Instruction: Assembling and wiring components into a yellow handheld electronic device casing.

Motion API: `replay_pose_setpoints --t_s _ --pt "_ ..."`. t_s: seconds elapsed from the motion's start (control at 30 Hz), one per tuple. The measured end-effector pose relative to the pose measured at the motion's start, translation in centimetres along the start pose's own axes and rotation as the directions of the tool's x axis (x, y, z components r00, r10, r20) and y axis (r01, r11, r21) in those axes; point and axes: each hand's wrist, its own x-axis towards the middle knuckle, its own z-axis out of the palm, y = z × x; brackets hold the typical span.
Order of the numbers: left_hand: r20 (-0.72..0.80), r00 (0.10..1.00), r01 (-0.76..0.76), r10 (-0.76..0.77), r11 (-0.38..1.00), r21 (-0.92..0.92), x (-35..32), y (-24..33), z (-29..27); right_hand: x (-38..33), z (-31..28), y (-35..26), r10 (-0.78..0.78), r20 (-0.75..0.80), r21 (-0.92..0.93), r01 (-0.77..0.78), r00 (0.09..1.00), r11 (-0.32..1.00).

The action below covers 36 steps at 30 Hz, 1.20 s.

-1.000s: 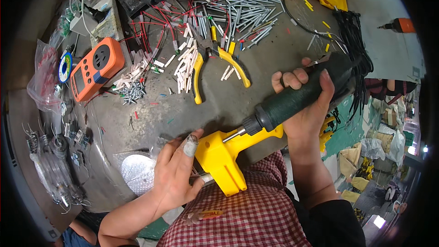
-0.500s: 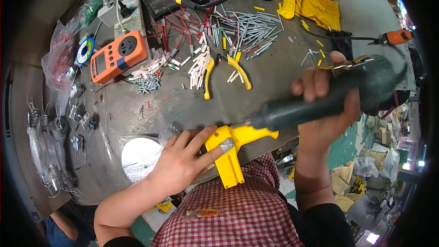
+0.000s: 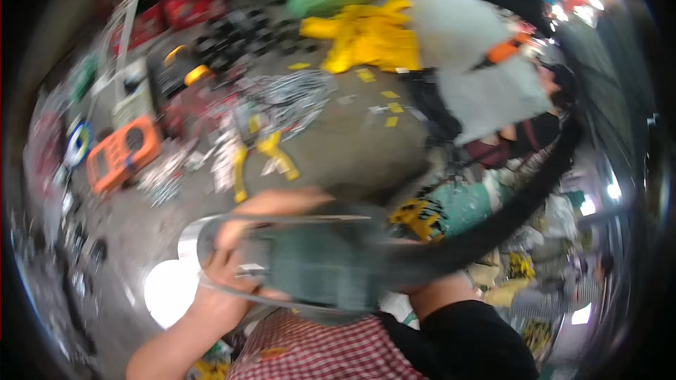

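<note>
Your left hand (image 3: 225, 288) sits at seven o'clock, fingers curled against the blurred dark green power tool (image 3: 317, 267) held low in front of you. Your right hand (image 3: 296, 203) lies over the tool's top; how tightly it closes, you cannot tell through the blur. Farther off, yellow-handled pliers (image 3: 260, 158) lie at eleven o'clock, an orange meter (image 3: 123, 151) at ten.

One head-worn fisheye looks steeply down, close over the bench (image 3: 352, 148). Its edges bend, and the picture is motion-blurred.
</note>
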Motion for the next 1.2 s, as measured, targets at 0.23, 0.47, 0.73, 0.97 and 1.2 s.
replay_pose_setpoints --t_s 0.23,0.47,0.73,0.97,1.2 --pt "-0.050 0.998 0.048 -0.046 0.998 0.043 -0.4 0.9 1.4 2.2 1.6 4.5 -0.040 0.154 0.291 -0.007 0.987 0.957" --pt "0.113 0.983 0.112 -0.144 0.960 0.256 -1.0 -1.1 1.6 2.2 5.5 4.1 -0.242 -0.417 0.265 0.372 0.876 0.890" --pt "0.022 0.859 0.496 -0.511 0.822 -0.280 -4.3 1.2 0.7 0.6 -10.8 -3.2 0.298 -0.569 -0.167 -0.462 0.767 0.871" --pt "-0.077 0.790 0.612 -0.608 0.789 0.052 -8.3 2.0 -1.8 -6.9 -29.0 13.7 0.265 -0.710 -0.656 -0.749 0.653 0.091" --pt "-0.041 0.893 0.446 -0.448 0.869 0.213 -3.2 4.6 -2.0 -15.1 -23.7 11.2 0.249 -0.408 -0.913 -0.394 0.878 -0.108"
